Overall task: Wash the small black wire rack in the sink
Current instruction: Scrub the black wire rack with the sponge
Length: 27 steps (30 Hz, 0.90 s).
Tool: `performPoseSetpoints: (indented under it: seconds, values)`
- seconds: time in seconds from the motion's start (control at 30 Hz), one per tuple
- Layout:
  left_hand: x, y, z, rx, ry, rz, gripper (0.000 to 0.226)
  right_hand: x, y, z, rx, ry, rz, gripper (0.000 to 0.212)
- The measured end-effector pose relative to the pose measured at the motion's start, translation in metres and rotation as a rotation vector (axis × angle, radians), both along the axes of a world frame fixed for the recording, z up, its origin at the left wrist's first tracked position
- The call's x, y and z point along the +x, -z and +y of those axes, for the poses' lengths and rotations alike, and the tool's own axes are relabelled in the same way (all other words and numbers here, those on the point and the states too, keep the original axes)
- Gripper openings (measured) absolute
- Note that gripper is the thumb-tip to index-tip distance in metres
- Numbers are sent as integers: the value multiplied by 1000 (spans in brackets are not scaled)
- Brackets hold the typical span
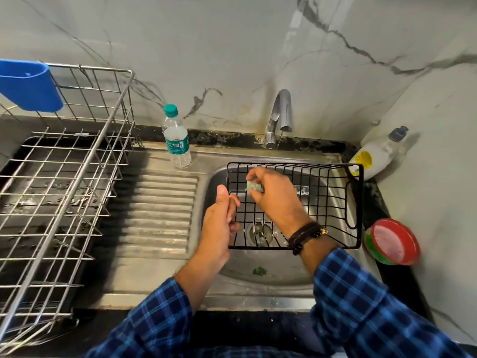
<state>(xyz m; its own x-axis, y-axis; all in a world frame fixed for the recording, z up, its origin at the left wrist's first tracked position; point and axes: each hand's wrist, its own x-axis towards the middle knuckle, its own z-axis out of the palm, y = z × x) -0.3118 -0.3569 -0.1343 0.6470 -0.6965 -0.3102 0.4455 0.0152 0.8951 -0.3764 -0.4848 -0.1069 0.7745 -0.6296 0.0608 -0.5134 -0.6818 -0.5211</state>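
Note:
The small black wire rack (333, 202) hangs over the steel sink (284, 275), its open side facing me. My left hand (219, 226) grips the rack's left edge and holds it up. My right hand (273, 195) reaches inside the rack with a small green scrub pad (254, 186) pinched in its fingers, pressed near the rack's upper left wires. The drain (260, 232) shows through the wires. No water runs from the tap (280, 117).
A large steel dish rack (64, 177) with a blue holder (28, 86) stands at left. A water bottle (176, 140) stands on the drainboard. A white soap bottle (376, 153) and a red-lidded tub (393, 241) sit at right. Green scraps (259, 271) lie in the basin.

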Motion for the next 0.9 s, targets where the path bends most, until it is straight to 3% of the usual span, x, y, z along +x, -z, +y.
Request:
performPoseSetpoints:
  seconds: [0.17,0.23,0.33,0.4,0.57,0.67,0.77,0.9]
  values:
    - [3,7,0,-34,-39,95,61,-24,-1,-3,163,-328,449,13]
    - [5,5,-1,-43,-42,79,61,-19,-4,-7,159,-278,389,11]
    - [4,-1,-2,-37,-42,39,58,3,-5,1,18,6,-11,14]
    - [1,-5,-2,-44,-27,12,57,16,1,11,-46,127,-167,20]
    - [0,-2,6,-58,-36,-20,59,12,9,14,-119,-41,-31,18]
    - [-1,-3,10,-85,-7,-62,59,-6,9,19,-132,-291,160,16]
    - [-3,-6,10,-84,-19,-22,57,-20,8,20,-80,-398,373,18]
    - [-1,-8,11,-85,-19,-1,55,-17,-9,8,-109,-177,374,17]
